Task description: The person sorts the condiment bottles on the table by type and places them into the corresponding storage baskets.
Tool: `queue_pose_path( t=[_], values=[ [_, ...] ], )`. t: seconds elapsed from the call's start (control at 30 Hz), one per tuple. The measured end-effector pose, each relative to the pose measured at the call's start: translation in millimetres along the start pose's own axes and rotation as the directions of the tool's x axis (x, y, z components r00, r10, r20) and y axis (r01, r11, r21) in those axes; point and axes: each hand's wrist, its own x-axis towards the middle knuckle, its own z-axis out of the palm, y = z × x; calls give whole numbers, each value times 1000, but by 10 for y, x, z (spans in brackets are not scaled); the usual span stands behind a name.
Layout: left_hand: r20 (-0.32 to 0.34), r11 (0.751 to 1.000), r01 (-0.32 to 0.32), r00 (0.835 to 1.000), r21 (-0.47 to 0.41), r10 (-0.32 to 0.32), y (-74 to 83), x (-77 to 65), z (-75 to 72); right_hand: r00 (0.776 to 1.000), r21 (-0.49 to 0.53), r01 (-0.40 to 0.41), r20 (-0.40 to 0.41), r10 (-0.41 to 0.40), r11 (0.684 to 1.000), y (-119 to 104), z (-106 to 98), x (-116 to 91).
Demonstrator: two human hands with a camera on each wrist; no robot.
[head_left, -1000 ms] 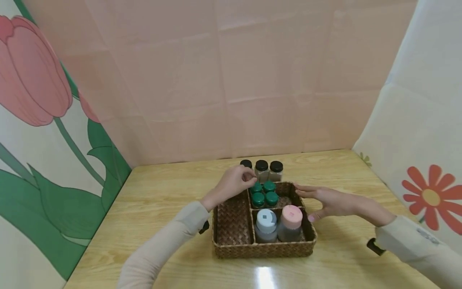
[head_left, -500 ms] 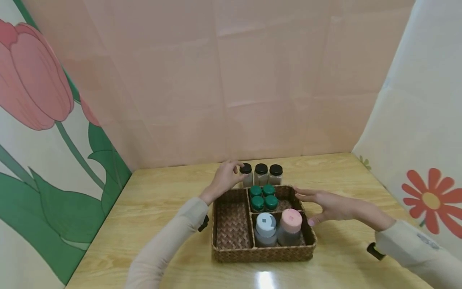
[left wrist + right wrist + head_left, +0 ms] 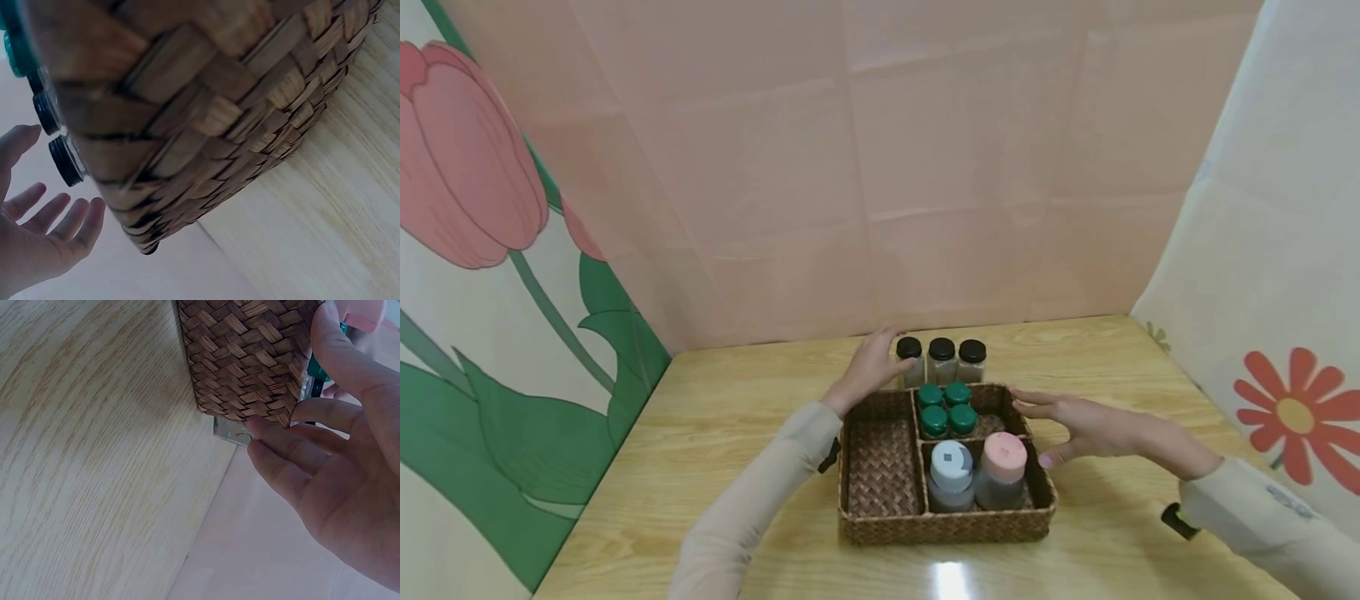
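My left hand (image 3: 867, 372) is spread around the leftmost jar (image 3: 909, 348), a clear one with a black lid. In the left wrist view a gap shows between its fingers and that jar's lid (image 3: 65, 161). Two similar jars stand to its right, behind a woven basket (image 3: 880, 467). At the basket's right side, my right hand (image 3: 1093, 423) rests with thumb and fingers spread along the rim. The right wrist view shows its fingertips touching the back corner. Several green-lidded jars (image 3: 962, 420) fill part of the back compartment.
The front compartment holds a bottle with a light blue cap (image 3: 951, 465) and one with a pink cap (image 3: 1004, 454). The basket's long left compartment shows bare weave. A pink cloth (image 3: 865, 167) hangs along the back edge of the wooden table (image 3: 737, 425).
My left hand has moved left from above the green lids to the leftmost black-lidded jar, its fingers now spread beside it. The right hand has stayed at the basket's rim.
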Motion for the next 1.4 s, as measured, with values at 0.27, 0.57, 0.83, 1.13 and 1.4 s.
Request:
queue_pose_path(
  t=[0.27,0.57,0.83,1.13,1.4],
  values=[
    [33,999,-13,999,-31,14,-2,29,-23,1000,8,-5,-1,5,1000,6,-1,-10],
    [61,1000,-6,998,-24,8,-42,29,-5,1000,9,-7,3,7,1000,10,11,-7],
    [62,998,-15,998,-53,18,-67,35,29,1000,17,-13,7,13,1000,8,26,-17],
    [86,1000,12,996,-27,-9,-60,49,27,1000,20,-4,-1,4,1000,3,41,-8],
    [82,1000,-2,997,-28,4,-52,82,31,1000,25,-5,-5,5,1000,6,32,-16]
  ],
)
